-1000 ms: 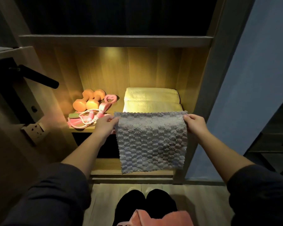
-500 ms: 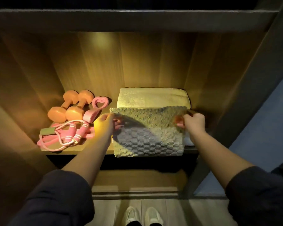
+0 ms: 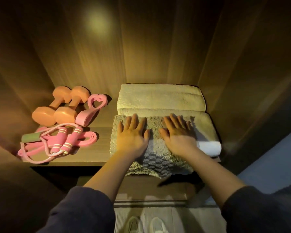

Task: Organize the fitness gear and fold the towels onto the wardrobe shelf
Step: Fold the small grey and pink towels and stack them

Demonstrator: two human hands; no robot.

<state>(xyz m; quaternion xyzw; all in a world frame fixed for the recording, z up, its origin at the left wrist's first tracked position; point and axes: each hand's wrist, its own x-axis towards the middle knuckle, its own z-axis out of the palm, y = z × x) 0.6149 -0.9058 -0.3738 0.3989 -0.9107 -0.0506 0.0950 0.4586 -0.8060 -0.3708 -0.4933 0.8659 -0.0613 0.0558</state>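
Since earlier frame: hands have let go of grey towel (image 3: 158, 158) corners and now lie flat on top; towel is down on cream towels (image 3: 160, 98).

Shelf (image 3: 97, 157), left part: dumbbells (image 3: 60, 106) side by side, rope (image 3: 57, 142) coiled in front. Gear probably grouped there to keep it clear of linen.

Left hand (image 3: 133, 133), right hand (image 3: 178, 132): fingers spread, palms pressing, likely smoothing.

Grey towel's front edge overhangs shelf.

White towel (image 3: 210, 147) peeks out at stack's right front.

Towel (image 3: 154, 148) now on stack (image 3: 160, 98), hands flattened.
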